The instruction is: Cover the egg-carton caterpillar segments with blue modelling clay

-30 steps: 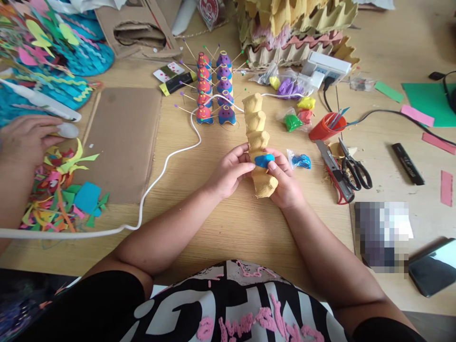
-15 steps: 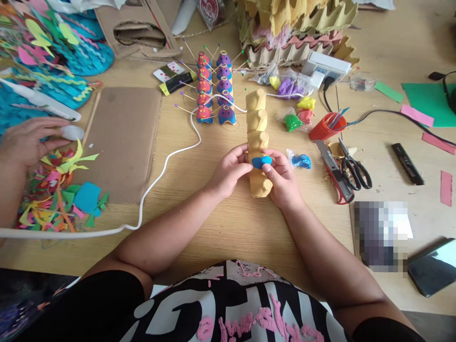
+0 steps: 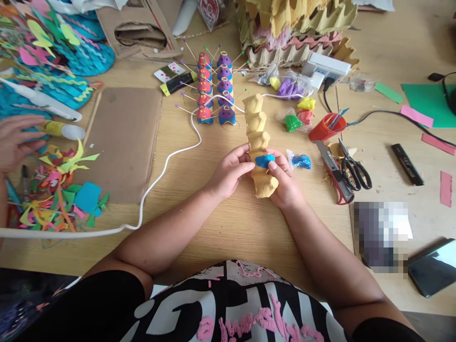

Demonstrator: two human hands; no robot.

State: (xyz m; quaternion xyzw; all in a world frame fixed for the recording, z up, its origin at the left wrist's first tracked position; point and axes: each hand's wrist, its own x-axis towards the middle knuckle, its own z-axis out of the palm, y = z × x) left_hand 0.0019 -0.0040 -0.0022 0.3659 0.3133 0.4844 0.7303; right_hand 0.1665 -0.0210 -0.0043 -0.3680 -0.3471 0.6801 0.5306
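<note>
Between my two hands is a yellow egg-carton strip [image 3: 257, 138] with several bumps, held above the table. My left hand [image 3: 231, 172] is closed on its left edge, thumb lying against the front. From the right, my right hand [image 3: 285, 181] grips the strip, its thumb at the edge of a flattened piece of blue modelling clay [image 3: 265, 161] on one bump. A small bag of blue clay [image 3: 301, 161] lies just right of my right hand. Beyond the strip stand a red-topped carton strip [image 3: 204, 88] and a purple-topped one [image 3: 225, 90], with faces and pins.
Scissors [image 3: 356, 171], a box cutter [image 3: 335, 173] and a red cup [image 3: 327, 126] lie to the right. A white cord [image 3: 167, 154] crosses the table. At left, another person's hand [image 3: 17, 140] is near a glue stick [image 3: 64, 129] and paper scraps [image 3: 57, 190]. Egg trays [image 3: 295, 33] are stacked behind.
The strip has tilted, its lower end swinging right, and the blue clay shifted slightly right with my right thumb. The other person's hand has moved left, away from the glue stick.
</note>
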